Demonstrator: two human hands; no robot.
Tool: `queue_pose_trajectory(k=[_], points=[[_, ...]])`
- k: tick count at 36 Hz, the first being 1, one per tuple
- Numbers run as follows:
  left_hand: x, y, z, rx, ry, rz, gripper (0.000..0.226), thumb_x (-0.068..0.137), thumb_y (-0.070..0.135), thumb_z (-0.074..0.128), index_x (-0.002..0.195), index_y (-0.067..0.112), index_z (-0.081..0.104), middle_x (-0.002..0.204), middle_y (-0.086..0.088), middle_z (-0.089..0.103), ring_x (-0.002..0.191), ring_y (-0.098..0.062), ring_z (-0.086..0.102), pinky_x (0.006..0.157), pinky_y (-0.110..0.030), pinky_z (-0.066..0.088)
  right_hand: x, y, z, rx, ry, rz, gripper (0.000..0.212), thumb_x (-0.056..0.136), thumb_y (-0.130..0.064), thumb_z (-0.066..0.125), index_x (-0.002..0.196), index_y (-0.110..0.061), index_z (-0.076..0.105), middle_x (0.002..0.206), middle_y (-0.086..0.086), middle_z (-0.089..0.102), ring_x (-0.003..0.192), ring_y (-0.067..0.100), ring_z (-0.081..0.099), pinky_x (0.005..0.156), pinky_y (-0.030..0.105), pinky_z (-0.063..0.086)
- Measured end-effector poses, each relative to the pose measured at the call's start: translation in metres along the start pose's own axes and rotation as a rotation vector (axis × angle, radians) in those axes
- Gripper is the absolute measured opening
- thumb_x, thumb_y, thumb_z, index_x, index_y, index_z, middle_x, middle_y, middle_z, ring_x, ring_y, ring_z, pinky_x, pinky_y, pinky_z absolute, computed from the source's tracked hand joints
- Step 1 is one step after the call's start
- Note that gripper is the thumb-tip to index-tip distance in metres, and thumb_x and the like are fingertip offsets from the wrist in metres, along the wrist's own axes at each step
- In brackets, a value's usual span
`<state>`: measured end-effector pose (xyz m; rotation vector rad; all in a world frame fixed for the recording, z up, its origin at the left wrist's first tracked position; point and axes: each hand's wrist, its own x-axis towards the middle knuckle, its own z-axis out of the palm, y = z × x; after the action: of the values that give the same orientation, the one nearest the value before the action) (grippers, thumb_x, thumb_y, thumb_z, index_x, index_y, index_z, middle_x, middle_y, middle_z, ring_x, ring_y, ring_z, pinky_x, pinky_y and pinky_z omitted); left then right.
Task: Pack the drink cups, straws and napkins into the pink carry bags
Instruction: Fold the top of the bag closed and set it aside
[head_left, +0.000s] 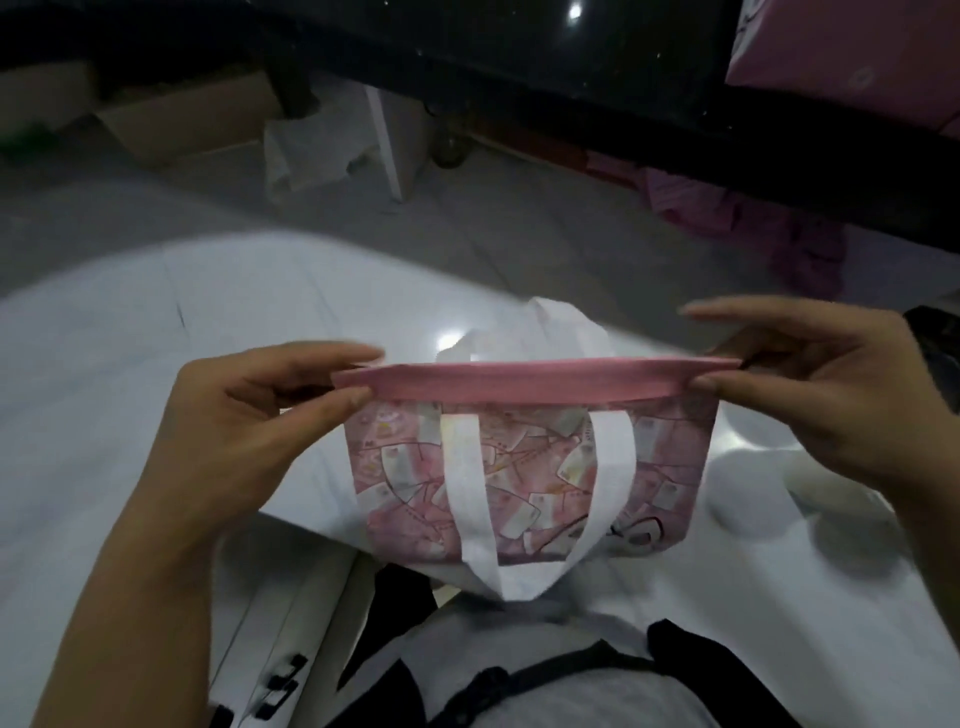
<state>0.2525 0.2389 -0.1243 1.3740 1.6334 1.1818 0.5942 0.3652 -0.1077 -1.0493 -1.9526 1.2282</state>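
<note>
Head view (the only cam I've got): I see the pink carry bag (540, 467) held up in front of the person's chest, above the near edge of the white table (104, 374). The bag is upright and pulled flat. Its plain pink rim band runs straight across from hand to hand, and the mouth looks nearly closed.

The left hand (249, 415) pinches the rim's left end between thumb and forefinger, w/ the other fingers loosely curled behind. The right hand (821, 395) pinches the rim's right end between the thumb and a finger tucked behind the band. Its forefinger points out straight, just above the band. Both hands are motion-blurred, so I can't tell finer finger detail.

The near white handle (465, 499) hangs down over the printed front panel, its loop dropping past the bag's bottom edge. The far white handle (566, 322) stands up behind the rim.

On the table, right of the bag, there are pale round shapes (753, 493), too smeared for me to tell what they are.

Along the top of the frame runs a dark glossy counter (571, 78) w/ something pink (857, 47) on its right end. Below it, on the grey floor, are a cardboard box (171, 124), a crumpled white bag (306, 156) and a heap of pink material (753, 218).

At the bottom edge I see the person's grey top w/ a black strap (519, 675) across it.
</note>
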Motion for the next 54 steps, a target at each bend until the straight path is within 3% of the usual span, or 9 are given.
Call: queue_pose_trajectory(k=[6, 9, 12, 15, 19, 26, 33, 43, 54], points=[[0.001, 0.007, -0.005, 0.171, 0.014, 0.032, 0.026, 0.079, 0.017, 0.072, 0.098, 0.034, 0.075, 0.097, 0.02, 0.074, 0.091, -0.006, 0.072, 0.084, -0.025, 0.059, -0.005, 0.0, 0.007, -0.248, 0.049, -0.157, 0.02, 0.08, -0.006, 0.075, 0.099, -0.012, 0.075, 0.088, 0.0, 0.074, 0.082, 0.012, 0.069, 0.078, 0.029, 0.054], [0.002, 0.02, -0.002, 0.332, -0.09, 0.024, 0.02, 0.079, 0.041, 0.061, 0.099, 0.043, 0.066, 0.098, 0.028, 0.069, 0.099, 0.002, 0.065, 0.08, -0.015, 0.055, -0.005, -0.002, 0.01, -0.401, 0.006, -0.184, 0.02, 0.083, -0.001, 0.075, 0.098, -0.014, 0.075, 0.088, -0.002, 0.07, 0.082, 0.013, 0.065, 0.076, 0.031, 0.051], [0.006, 0.039, 0.008, 0.48, -0.205, 0.068, 0.026, 0.077, 0.053, 0.052, 0.1, 0.045, 0.062, 0.094, 0.034, 0.062, 0.098, 0.004, 0.06, 0.076, -0.013, 0.046, 0.001, -0.014, 0.016, -0.576, -0.094, -0.222, 0.024, 0.079, -0.02, 0.068, 0.101, -0.02, 0.076, 0.091, -0.008, 0.067, 0.082, 0.017, 0.061, 0.071, 0.037, 0.049], [0.011, 0.056, 0.025, 0.599, -0.279, 0.147, 0.039, 0.079, 0.055, 0.051, 0.103, 0.033, 0.072, 0.088, 0.027, 0.059, 0.084, -0.007, 0.062, 0.071, -0.022, 0.052, 0.011, -0.028, 0.029, -0.697, -0.205, -0.327, 0.025, 0.083, -0.038, 0.062, 0.099, -0.026, 0.077, 0.088, -0.009, 0.067, 0.077, 0.019, 0.057, 0.066, 0.033, 0.039], [0.018, 0.066, 0.045, 0.842, -0.273, 0.309, 0.011, 0.082, 0.027, 0.078, 0.093, 0.024, 0.078, 0.081, 0.007, 0.072, 0.072, -0.019, 0.064, 0.061, -0.041, 0.058, 0.019, -0.031, 0.049, -0.834, -0.262, -0.496, 0.019, 0.083, -0.032, 0.06, 0.083, -0.024, 0.078, 0.075, -0.005, 0.067, 0.07, 0.024, 0.058, 0.066, 0.035, 0.04], [0.015, 0.076, 0.054, 0.991, -0.283, 0.377, 0.01, 0.077, 0.022, 0.082, 0.087, 0.024, 0.078, 0.072, 0.007, 0.072, 0.059, -0.018, 0.056, 0.061, -0.011, 0.024, 0.024, -0.026, 0.045, -0.863, -0.222, -0.61, 0.025, 0.085, -0.031, 0.055, 0.073, -0.022, 0.076, 0.063, -0.004, 0.062, 0.063, 0.024, 0.054, 0.064, 0.036, 0.042], [0.009, 0.085, 0.086, 1.038, -0.28, 0.443, 0.016, 0.076, 0.023, 0.062, 0.078, 0.023, 0.079, 0.061, 0.003, 0.067, 0.052, -0.021, 0.059, 0.045, -0.035, 0.054, 0.021, -0.027, 0.06, -0.817, -0.223, -0.719, 0.02, 0.081, -0.027, 0.061, 0.066, -0.021, 0.072, 0.058, -0.005, 0.06, 0.059, 0.023, 0.051, 0.061, 0.036, 0.041], [-0.004, 0.092, 0.056, 1.016, -0.292, 0.118, 0.02, 0.09, 0.024, 0.069, 0.109, 0.027, 0.076, 0.098, 0.007, 0.073, 0.081, -0.011, 0.057, 0.08, -0.037, 0.057, 0.015, -0.017, 0.017, -0.852, -0.302, -0.662, 0.024, 0.084, -0.043, 0.062, 0.08, -0.024, 0.077, 0.07, -0.008, 0.065, 0.068, 0.02, 0.053, 0.066, 0.033, 0.033], [-0.024, 0.08, 0.021, 1.055, -0.196, 0.019, 0.02, 0.089, 0.02, 0.07, 0.108, 0.021, 0.078, 0.099, 0.002, 0.076, 0.078, -0.015, 0.063, 0.075, -0.025, 0.051, 0.005, -0.008, -0.021, -0.909, -0.322, -0.6, 0.028, 0.083, -0.044, 0.06, 0.079, -0.022, 0.077, 0.07, -0.007, 0.068, 0.074, 0.025, 0.062, 0.073, 0.044, 0.047]])
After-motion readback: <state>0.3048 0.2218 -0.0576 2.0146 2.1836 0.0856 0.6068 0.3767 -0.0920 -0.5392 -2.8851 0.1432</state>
